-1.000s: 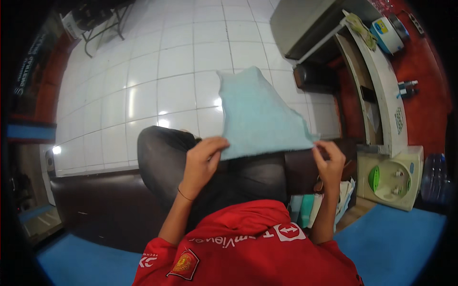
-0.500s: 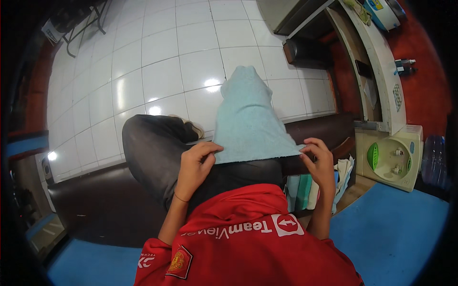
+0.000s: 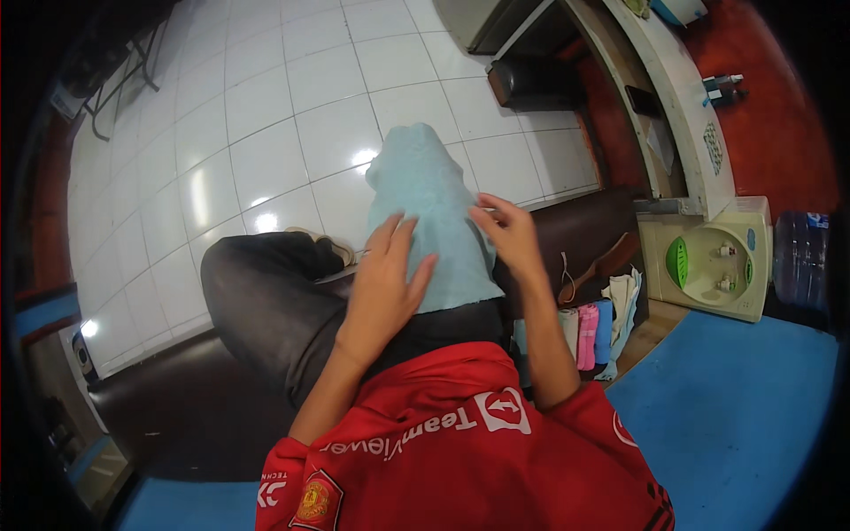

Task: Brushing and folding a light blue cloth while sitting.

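Note:
A light blue towel [image 3: 423, 190] lies spread lengthwise over my outstretched leg, its near edge across my thigh. My left hand [image 3: 390, 274] is over the towel's left side, fingers extended and thumb apart, holding nothing. Beside the right edge of the cloth is my right hand [image 3: 512, 232], its fingers loosely bent and apart. Whether the right fingertips touch the fabric I cannot tell. The near corners hang free of both hands.
I sit on a dark brown bench [image 3: 177, 407]. To my right are several folded cloths [image 3: 586, 334], a brown wooden-looking brush or handle [image 3: 606, 261] and a cream water dispenser [image 3: 708, 265]. A black padded stool [image 3: 536, 84] stands ahead on the white tiled floor [image 3: 328, 133].
Both hands have let go of the towel's near corners and moved forward along its sides. The view has shifted, showing more of the folded cloths at my right.

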`<state>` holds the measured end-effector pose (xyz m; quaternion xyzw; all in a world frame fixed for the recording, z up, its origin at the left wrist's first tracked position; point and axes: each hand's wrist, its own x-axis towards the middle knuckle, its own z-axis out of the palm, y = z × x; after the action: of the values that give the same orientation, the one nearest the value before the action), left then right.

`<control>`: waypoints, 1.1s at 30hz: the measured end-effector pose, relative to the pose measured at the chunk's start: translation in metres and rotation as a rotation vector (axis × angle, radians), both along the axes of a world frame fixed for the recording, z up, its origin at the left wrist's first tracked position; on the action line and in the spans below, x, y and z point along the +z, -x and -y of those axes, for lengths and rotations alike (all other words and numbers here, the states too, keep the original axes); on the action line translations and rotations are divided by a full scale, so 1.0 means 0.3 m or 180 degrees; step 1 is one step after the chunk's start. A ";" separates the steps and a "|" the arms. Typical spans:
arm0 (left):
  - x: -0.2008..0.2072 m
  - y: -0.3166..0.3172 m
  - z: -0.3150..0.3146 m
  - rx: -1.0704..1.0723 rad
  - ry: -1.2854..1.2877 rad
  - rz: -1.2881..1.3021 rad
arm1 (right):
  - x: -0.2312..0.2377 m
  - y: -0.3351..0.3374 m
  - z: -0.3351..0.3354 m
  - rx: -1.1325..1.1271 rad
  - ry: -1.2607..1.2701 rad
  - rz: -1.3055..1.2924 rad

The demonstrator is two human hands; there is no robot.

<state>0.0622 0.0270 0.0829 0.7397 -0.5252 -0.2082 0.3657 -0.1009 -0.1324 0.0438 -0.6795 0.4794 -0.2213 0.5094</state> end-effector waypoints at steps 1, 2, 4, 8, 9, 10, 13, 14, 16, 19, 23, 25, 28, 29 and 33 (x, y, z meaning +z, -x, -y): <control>-0.025 0.016 0.060 0.0029 0.0365 -0.0029 | -0.057 -0.028 0.003 0.0032 -0.0123 0.0159; -0.055 0.040 0.098 0.0052 0.0725 -0.0067 | -0.101 -0.033 0.013 0.0022 -0.0129 0.0154; -0.120 0.094 0.114 0.0032 0.0395 0.0219 | -0.155 -0.059 0.040 -0.0239 -0.0118 0.0281; -0.162 0.105 0.101 0.0027 0.0038 0.0236 | -0.170 -0.007 0.195 -0.0825 0.0767 -0.0149; -0.155 0.103 0.098 0.0056 0.0008 0.0212 | -0.176 0.018 0.248 -0.0918 0.0660 -0.0273; -0.152 0.102 0.102 0.0030 -0.0006 0.0216 | -0.167 0.016 0.284 -0.1005 0.0567 -0.0391; -0.153 0.106 0.100 0.0130 -0.0047 0.0043 | -0.083 -0.003 0.325 -0.0898 0.0797 -0.0753; -0.155 0.109 0.103 0.0151 0.0040 0.0026 | -0.105 0.020 0.353 -0.0772 0.1047 -0.0702; -0.169 0.103 0.106 0.0175 0.0090 0.0039 | -0.100 -0.010 0.353 -0.0718 0.1725 -0.0439; -0.195 0.086 0.093 0.0251 0.0093 -0.0265 | -0.008 -0.075 0.237 0.0007 0.1517 -0.0022; -0.191 0.089 0.105 0.0171 0.0141 -0.0215 | -0.125 -0.067 0.045 0.0756 0.0189 0.0474; -0.185 0.102 0.116 0.0144 0.0139 -0.0088 | -0.263 -0.016 0.122 0.0064 0.0498 0.0241; -0.196 0.091 0.106 0.0201 0.0177 -0.0074 | -0.258 0.067 0.194 -0.0798 0.0301 -0.0193; -0.200 0.089 0.109 0.0216 0.0210 -0.0075 | -0.238 0.071 0.214 -0.0972 -0.0162 -0.0414; -0.196 0.095 0.098 0.0259 0.0123 -0.0053 | -0.131 -0.022 0.064 -0.0203 -0.0095 0.0782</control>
<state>0.0336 -0.0023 0.0241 0.7515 -0.4956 -0.1890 0.3924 -0.0944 -0.1515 0.0046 -0.6240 0.4379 -0.3119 0.5671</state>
